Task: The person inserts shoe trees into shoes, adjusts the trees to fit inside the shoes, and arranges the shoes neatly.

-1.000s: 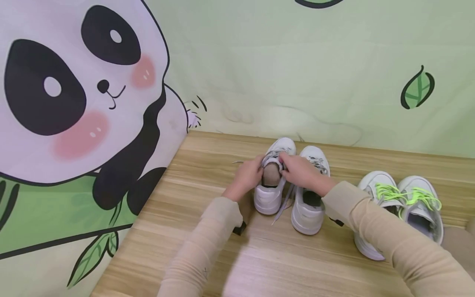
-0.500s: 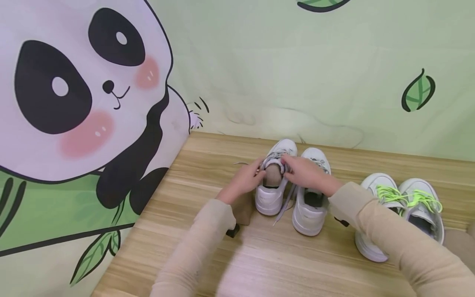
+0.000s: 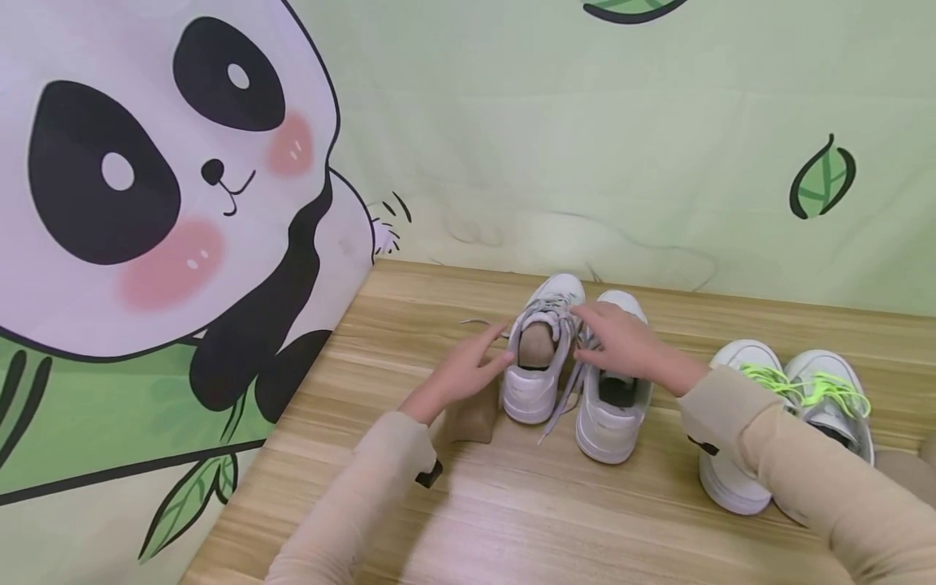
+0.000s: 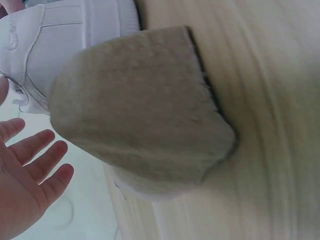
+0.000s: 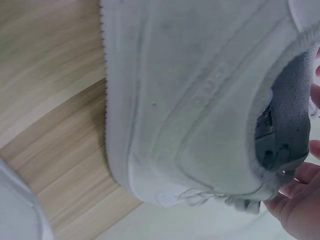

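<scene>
A white lace-up shoe (image 3: 530,392) stands on the wood-look floor, with something brown (image 3: 537,348) inside its opening. Its grey laces (image 3: 550,305) are loose, one end trailing down the right side. My left hand (image 3: 462,366) is at its left rim, fingers spread; whether a fingertip touches is unclear. A rounded brown piece (image 4: 135,110) lies beneath that hand, beside the shoe. My right hand (image 3: 621,341) hovers with parted fingers between this shoe and its mate (image 3: 610,431), hiding much of the mate's upper. Neither hand grips anything visible.
At the right stands another white pair, the near shoe (image 3: 731,483) and far shoe (image 3: 819,366), with neon-yellow laces (image 3: 764,378). My right sleeve (image 3: 797,439) partly covers them. A brown shape (image 3: 903,479) lies beyond. A pale green backdrop (image 3: 585,162) rises behind.
Both hands have moved apart from the left shoe's opening, the left hand down-left and the right hand to the right. The fingers have spread, and the shoe itself stays in place.
</scene>
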Motion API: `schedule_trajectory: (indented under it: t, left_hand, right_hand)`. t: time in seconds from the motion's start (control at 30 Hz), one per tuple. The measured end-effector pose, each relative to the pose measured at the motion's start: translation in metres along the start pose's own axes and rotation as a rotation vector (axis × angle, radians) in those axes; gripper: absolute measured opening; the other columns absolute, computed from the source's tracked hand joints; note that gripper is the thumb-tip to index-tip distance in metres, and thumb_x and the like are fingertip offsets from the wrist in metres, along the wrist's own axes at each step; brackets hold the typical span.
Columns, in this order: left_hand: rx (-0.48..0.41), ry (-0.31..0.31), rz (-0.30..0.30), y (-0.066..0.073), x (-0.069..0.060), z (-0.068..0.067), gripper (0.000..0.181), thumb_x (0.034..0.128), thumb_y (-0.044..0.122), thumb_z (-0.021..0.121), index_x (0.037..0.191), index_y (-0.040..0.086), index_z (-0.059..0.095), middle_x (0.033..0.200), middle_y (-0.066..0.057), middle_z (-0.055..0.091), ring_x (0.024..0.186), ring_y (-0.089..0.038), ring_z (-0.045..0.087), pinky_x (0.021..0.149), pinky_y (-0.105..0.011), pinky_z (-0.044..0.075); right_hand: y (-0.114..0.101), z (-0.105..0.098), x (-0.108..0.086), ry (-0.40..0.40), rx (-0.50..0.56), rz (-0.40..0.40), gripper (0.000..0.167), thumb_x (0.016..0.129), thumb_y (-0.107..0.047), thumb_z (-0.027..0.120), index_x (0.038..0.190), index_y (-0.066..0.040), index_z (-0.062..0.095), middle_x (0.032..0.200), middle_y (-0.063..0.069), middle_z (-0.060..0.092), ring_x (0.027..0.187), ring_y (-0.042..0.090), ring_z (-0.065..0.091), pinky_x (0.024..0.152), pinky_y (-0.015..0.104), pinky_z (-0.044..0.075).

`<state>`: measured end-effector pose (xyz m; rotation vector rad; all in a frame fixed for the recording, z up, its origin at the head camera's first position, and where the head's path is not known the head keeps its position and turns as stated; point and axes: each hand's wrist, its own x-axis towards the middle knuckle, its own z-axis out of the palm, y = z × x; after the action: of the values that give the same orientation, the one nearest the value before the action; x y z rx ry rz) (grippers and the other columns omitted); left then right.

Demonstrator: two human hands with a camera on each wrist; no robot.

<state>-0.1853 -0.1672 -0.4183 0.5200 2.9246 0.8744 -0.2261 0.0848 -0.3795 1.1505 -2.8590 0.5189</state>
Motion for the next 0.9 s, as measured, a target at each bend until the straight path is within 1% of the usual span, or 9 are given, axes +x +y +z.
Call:
schedule_trajectory:
  t: [0.07, 0.23, 0.37, 0.47, 0.6, 0.7, 0.83, 0.9]
  left_hand:
    - [0.007, 0.001, 0.004, -0.002, -0.003, 0.000, 0.055, 0.0910, 0.040, 0.042, 0.138, 0.013, 0.030, 0.139, -0.007, 0.037, 0.127, -0.023, 0.035, 0.104, -0.037, 0.027]
    - [-0.006, -0.016, -0.001, -0.005, -0.011, 0.001, 0.056, 0.0910, 0.043, 0.041, 0.137, 0.013, 0.031, 0.139, -0.008, 0.037, 0.128, -0.024, 0.034, 0.105, -0.038, 0.026]
    - [0.014, -0.034, 0.026, -0.009, -0.018, 0.003, 0.059, 0.0903, 0.044, 0.040, 0.138, 0.011, 0.029, 0.140, -0.008, 0.035, 0.129, -0.026, 0.032, 0.105, -0.040, 0.024]
    - [0.034, -0.054, 0.038, -0.014, -0.023, 0.006, 0.063, 0.0890, 0.046, 0.042, 0.139, 0.011, 0.026, 0.142, -0.012, 0.030, 0.131, -0.030, 0.028, 0.105, -0.044, 0.022]
    - [0.059, -0.095, 0.010, -0.019, -0.032, 0.009, 0.073, 0.0844, 0.051, 0.048, 0.141, 0.013, 0.022, 0.145, -0.018, 0.021, 0.132, -0.033, 0.021, 0.105, -0.049, 0.020]
    - [0.066, -0.112, -0.010, -0.020, -0.038, 0.011, 0.080, 0.0789, 0.053, 0.055, 0.141, 0.015, 0.021, 0.146, -0.019, 0.015, 0.133, -0.034, 0.017, 0.104, -0.051, 0.019]
    - [0.039, -0.117, -0.016, -0.021, -0.044, 0.013, 0.090, 0.0707, 0.051, 0.066, 0.141, 0.016, 0.021, 0.147, -0.018, 0.009, 0.134, -0.033, 0.013, 0.104, -0.051, 0.018]
    - [0.032, -0.122, -0.004, -0.023, -0.046, 0.015, 0.095, 0.0670, 0.048, 0.070, 0.141, 0.014, 0.021, 0.147, -0.018, 0.006, 0.135, -0.033, 0.011, 0.105, -0.050, 0.018]
  right_hand:
    - [0.002, 0.000, -0.003, 0.008, -0.003, -0.002, 0.064, 0.077, -0.025, 0.065, 0.128, 0.004, 0.038, 0.126, 0.027, 0.043, 0.117, 0.040, 0.040, 0.098, 0.050, 0.031]
    - [0.006, 0.000, -0.009, 0.013, 0.005, -0.016, 0.069, 0.077, -0.027, 0.065, 0.128, 0.007, 0.035, 0.130, 0.031, 0.036, 0.120, 0.043, 0.035, 0.100, 0.051, 0.027]
    - [0.008, 0.001, -0.016, -0.005, 0.017, -0.017, 0.069, 0.078, -0.026, 0.064, 0.129, 0.009, 0.033, 0.131, 0.034, 0.032, 0.121, 0.046, 0.032, 0.100, 0.052, 0.026]
    - [0.010, 0.000, -0.022, -0.014, 0.043, -0.017, 0.068, 0.079, -0.026, 0.063, 0.129, 0.009, 0.033, 0.131, 0.036, 0.030, 0.121, 0.047, 0.030, 0.099, 0.054, 0.026]
    - [0.012, 0.000, -0.029, -0.025, 0.069, -0.008, 0.071, 0.078, -0.028, 0.064, 0.129, 0.009, 0.032, 0.132, 0.036, 0.028, 0.122, 0.047, 0.028, 0.099, 0.054, 0.025]
    - [0.015, 0.000, -0.034, -0.033, 0.078, -0.002, 0.076, 0.076, -0.029, 0.066, 0.130, 0.010, 0.030, 0.133, 0.037, 0.025, 0.123, 0.048, 0.026, 0.100, 0.055, 0.023]
    - [0.016, 0.002, -0.038, -0.056, 0.067, 0.017, 0.085, 0.073, -0.030, 0.069, 0.132, 0.012, 0.025, 0.135, 0.037, 0.020, 0.125, 0.048, 0.021, 0.101, 0.055, 0.021]
    - [0.016, 0.003, -0.040, -0.077, 0.046, 0.037, 0.089, 0.073, -0.031, 0.070, 0.133, 0.012, 0.021, 0.136, 0.037, 0.017, 0.126, 0.049, 0.018, 0.102, 0.055, 0.019]
